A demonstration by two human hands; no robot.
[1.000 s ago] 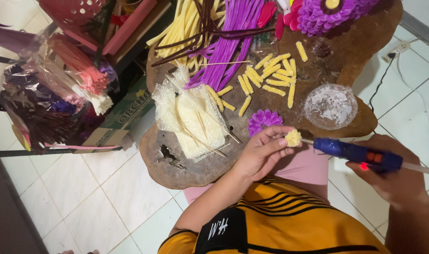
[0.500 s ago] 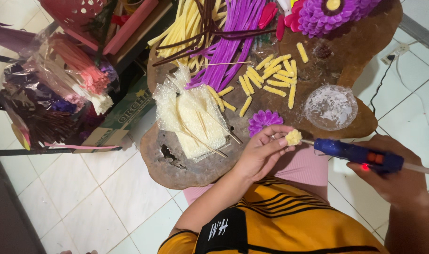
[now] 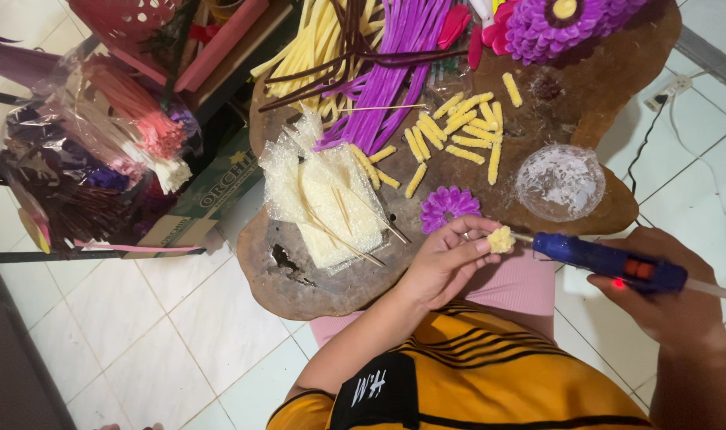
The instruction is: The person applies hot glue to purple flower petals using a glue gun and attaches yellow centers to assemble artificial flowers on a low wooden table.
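Glue gun point(image 3: 610, 263), blue, lies level at right of centre, clenched in the right hand point(image 3: 665, 306), its nozzle touching a small yellow tuft point(image 3: 501, 239) pinched between the thumb and fingertips of the left hand point(image 3: 446, 263); both are held just off the near edge of the table, over a pink lap. Largest in view is the tiled floor point(image 3: 180, 334) across the lower left. Next comes the wooden table point(image 3: 315, 279), an irregular brown slab filling the upper middle. At upper left a clear bag point(image 3: 100, 151) bulges with pink, white and dark stems, beside a cardboard box point(image 3: 208, 207). On the table's far side lie a sheaf of purple stems point(image 3: 395, 56) and a sheaf of yellow stems point(image 3: 315, 48), with a big purple flower point(image 3: 562, 28) at the top right. Nearer, a clear packet point(image 3: 331, 199) holds pale sheets with thin skewers across it. A glass bowl point(image 3: 560, 181) stands just above the gun. Short yellow pieces point(image 3: 458, 127) are scattered between the purple stems and the bowl. A small purple flower point(image 3: 446, 205) sits just above the left hand. Against the pictures of a second ago almost nothing has shifted: hands, gun and tuft keep the same places, the nozzle at the tuft throughout. Judged from that, the gluing of the tuft is in hand and not finished.
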